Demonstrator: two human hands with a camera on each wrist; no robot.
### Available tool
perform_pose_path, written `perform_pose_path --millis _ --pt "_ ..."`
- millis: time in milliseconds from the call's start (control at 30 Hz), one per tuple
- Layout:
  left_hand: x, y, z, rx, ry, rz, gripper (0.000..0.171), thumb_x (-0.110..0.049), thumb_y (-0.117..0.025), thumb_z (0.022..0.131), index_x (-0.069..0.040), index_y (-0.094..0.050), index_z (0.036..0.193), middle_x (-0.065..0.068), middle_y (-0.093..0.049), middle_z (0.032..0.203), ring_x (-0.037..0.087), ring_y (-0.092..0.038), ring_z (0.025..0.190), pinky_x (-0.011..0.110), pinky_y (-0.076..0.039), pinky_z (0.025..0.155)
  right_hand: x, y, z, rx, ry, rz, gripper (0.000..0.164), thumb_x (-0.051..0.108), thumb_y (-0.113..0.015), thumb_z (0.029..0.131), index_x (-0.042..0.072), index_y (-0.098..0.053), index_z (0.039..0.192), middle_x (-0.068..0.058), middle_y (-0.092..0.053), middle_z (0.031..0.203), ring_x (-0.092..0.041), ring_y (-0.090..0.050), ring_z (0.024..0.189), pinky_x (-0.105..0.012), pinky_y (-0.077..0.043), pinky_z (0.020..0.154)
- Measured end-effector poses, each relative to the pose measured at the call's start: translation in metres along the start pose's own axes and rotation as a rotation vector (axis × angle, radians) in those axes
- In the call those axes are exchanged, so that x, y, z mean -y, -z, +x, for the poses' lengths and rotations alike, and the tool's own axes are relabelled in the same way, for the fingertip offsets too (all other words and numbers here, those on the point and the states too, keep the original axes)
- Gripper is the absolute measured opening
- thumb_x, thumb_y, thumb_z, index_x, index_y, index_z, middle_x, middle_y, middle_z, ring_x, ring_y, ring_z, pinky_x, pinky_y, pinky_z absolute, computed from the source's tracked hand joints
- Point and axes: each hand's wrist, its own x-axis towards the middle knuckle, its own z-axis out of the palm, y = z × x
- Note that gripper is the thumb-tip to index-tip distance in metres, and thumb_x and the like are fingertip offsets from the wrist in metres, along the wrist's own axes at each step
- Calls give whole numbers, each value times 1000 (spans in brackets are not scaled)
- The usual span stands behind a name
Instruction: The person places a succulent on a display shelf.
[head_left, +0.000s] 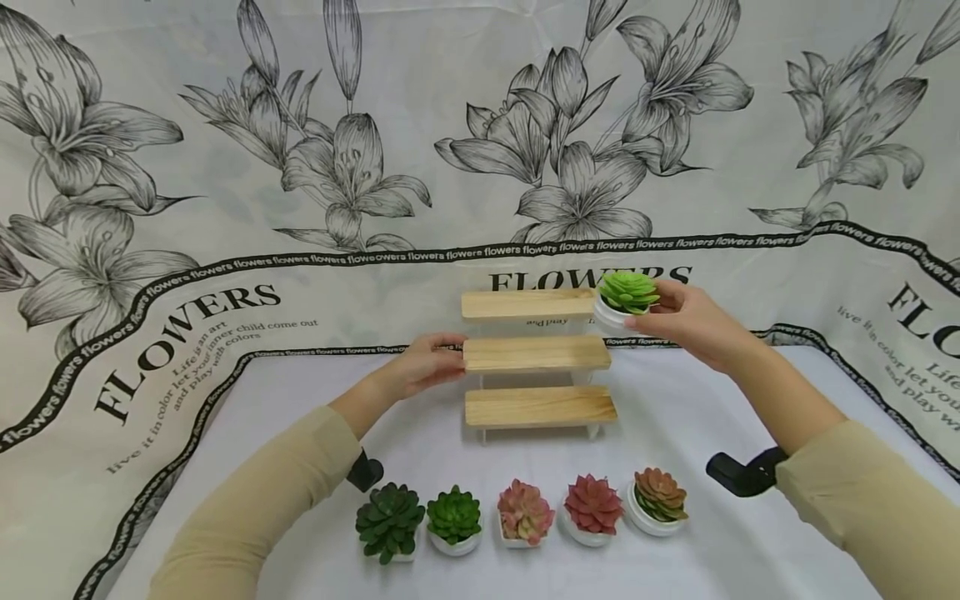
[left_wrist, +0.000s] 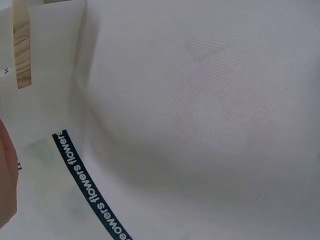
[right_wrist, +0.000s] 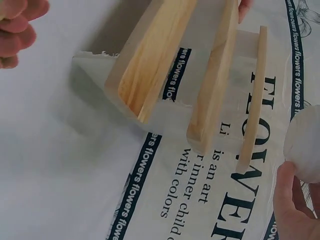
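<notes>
Backdrop lettering [head_left: 536, 281] partly hides behind a potted succulent [head_left: 628, 293] — right grip [head_left: 692, 323] holding it, left grip [head_left: 422, 365] a shelf [head_left: 538, 353].

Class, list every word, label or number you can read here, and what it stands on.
"FLOWERS": black capitals, white fabric backdrop with grey lily drawings.
"flowers", repeated: white letters, black printed bands.
"Life is an art": small backdrop print.
"live it in color": same.
"let your inner child come out": same.
"and play with colors": same.
Some are cut off or covered. No numbers show; the three-tier pale wooden shelf has no visible label.
</notes>
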Motion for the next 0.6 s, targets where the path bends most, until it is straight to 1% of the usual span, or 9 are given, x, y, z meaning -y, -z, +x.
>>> perform_pose_path --millis 100,233,267,467,600 --pt "0 0 0 -8 4 0 52 11 -52 88 2 -39 137 17 -51 119 14 -59 84 25 -54 81 5 -6 10 2 15 12 75 27 -63 90 2 -21 146 -18 -39 135 -20 -45 113 -27 -47 92" --pt "1 1 1 -10 3 -5 52 11 -53 88 2 -39 137 18 -51 120 14 -59 83 25 -54 80 13 -16 23 19 34 56 77 26 -64 89 4 -19 148 -19 -39 135 -23 -43 115 -40 -41 101" --pt "1 1 1 -11 4 -9 52 11 -53 87 2 -39 137 18 -51 120 14 -59 83 25 -54 80 15 -18 27 20 37 65 76 25 -64 89 4 -21 147 -19 -40 134 -24 -44 115 -42 -40 102" --pt "2 2 3 -10 3 -23 52 11 -52 87 3 -39 137 18 -51 117 13 -60 81 26 -54 81 23 -34 44 12 37 105 73 23 -66 87 3 -27 145 -20 -43 126 -27 -47 111 -46 -42 100" --pt "3 2 4 -12 4 -25 52 11 -52 87 3 -39 137 19 -52 119 13 -60 81 26 -55 80 29 -45 53 25 44 158 72 20 -67 85 1 -29 143 -19 -43 124 -27 -47 110 -44 -43 100"
